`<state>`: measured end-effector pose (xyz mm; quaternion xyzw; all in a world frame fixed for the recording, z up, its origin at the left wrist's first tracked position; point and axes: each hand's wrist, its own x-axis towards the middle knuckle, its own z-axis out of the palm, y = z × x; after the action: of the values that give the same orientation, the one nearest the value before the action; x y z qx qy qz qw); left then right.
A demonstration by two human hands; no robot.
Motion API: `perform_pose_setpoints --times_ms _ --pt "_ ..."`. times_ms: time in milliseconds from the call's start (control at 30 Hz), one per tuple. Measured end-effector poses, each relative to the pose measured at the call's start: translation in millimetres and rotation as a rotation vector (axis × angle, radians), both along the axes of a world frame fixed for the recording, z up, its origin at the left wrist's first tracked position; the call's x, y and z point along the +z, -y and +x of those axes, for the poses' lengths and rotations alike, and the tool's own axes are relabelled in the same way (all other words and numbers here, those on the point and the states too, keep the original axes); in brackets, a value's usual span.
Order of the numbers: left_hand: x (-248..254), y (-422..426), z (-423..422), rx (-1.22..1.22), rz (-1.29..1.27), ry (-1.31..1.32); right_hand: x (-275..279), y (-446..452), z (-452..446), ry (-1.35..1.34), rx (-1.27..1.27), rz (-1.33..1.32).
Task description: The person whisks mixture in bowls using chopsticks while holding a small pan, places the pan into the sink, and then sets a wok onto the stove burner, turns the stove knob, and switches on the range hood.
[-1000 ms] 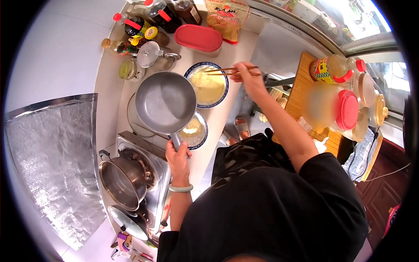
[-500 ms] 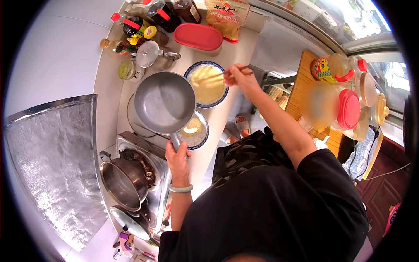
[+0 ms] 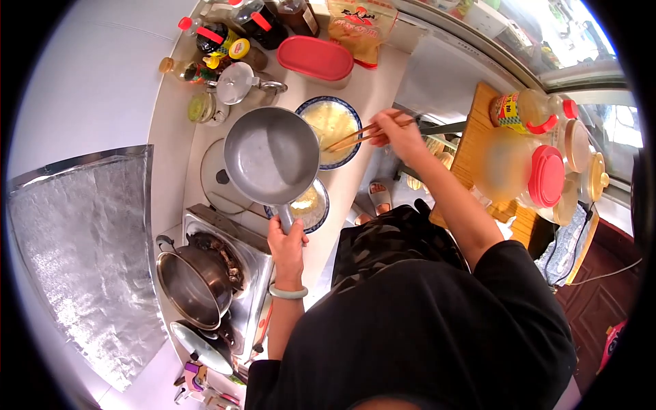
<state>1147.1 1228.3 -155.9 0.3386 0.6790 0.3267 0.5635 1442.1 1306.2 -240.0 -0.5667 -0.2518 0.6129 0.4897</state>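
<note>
My left hand (image 3: 287,244) is wrapped round the handle of a grey frying pan (image 3: 271,156), which is held above the counter with its inside facing up. In my right hand (image 3: 402,133) is a pair of chopsticks (image 3: 352,140), their tips at the near edge of a blue-rimmed bowl (image 3: 330,123) of pale yellow batter. Partly under the pan stands a second blue-rimmed bowl (image 3: 316,217) with something yellowish in it. A glass lid (image 3: 213,179) lies on the counter behind the pan, partly covered by it.
A steel pot (image 3: 195,287) sits on the gas stove (image 3: 256,256) at left, with another lid (image 3: 201,347) beside it. Sauce bottles (image 3: 212,37), a glass pitcher (image 3: 236,83) and a red-lidded container (image 3: 316,58) line the back. Jars (image 3: 547,174) stand on a wooden shelf (image 3: 482,116) at right.
The pan has shifted right and slightly up in view, uncovering more of the glass lid. My right hand has drawn the chopsticks from mid-bowl toward the near rim.
</note>
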Motion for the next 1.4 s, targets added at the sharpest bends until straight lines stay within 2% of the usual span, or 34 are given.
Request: perform_pose_setpoints --times_ms 167,267,400,433,567,667,800,867,967,1067,1200,1333,1400 --pt "1 -2 4 -0.019 0.001 -0.028 2 -13 20 0.088 -0.223 0.078" --pt "0 -1 6 -0.013 0.019 -0.074 -21 -25 -9 0.009 -0.136 0.17" --pt "1 -3 4 -0.014 0.024 -0.129 -11 6 -13 -0.115 -0.042 0.005" --pt "1 -3 4 -0.013 0.025 -0.132 -8 12 0 -0.054 -0.007 -0.011" --pt "2 -4 2 -0.012 0.058 -0.144 4 -3 30 0.105 -0.186 0.032" --pt "4 -5 4 -0.012 0.043 -0.177 -9 -27 1 0.065 -0.2 0.151" --pt "2 -5 3 -0.022 0.041 -0.191 -24 -12 -17 0.034 -0.015 0.092" --pt "3 -5 2 -0.035 0.029 -0.217 -2 -1 -2 0.015 -0.02 0.027" --pt "0 -5 2 -0.02 0.056 -0.175 2 -2 26 0.094 -0.094 0.057" --pt "5 -6 6 -0.004 0.055 -0.142 -3 -24 13 0.048 -0.204 0.086" --pt "5 -6 4 0.047 0.029 -0.03 -19 -20 -13 -0.091 -0.086 0.057" --pt "2 -2 -3 0.119 0.041 0.106 5 6 17 0.026 -0.016 0.012" --pt "-2 0 -12 0.144 0.051 0.148 17 3 24 0.112 -0.079 0.043"
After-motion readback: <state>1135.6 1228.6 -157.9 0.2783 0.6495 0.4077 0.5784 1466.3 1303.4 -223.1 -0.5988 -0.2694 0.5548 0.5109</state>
